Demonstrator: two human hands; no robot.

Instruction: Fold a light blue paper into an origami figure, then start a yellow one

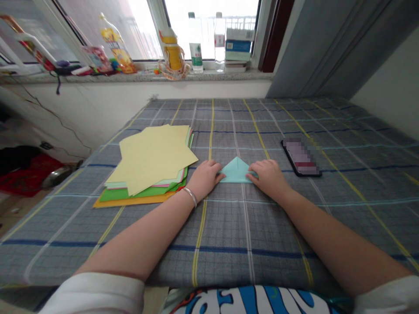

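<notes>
Left hand point(205, 176) and right hand point(268, 176) press flat a triangular, pale-blue folded paper point(236, 171); stacked coloured sheets point(150, 163) at 9 o'clock.

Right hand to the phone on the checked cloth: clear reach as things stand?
Likely yes. The phone lies flat just right of the right hand, with only bare checked cloth between them. The hand rests on the folded teal paper, so it would have to leave that first.
</notes>
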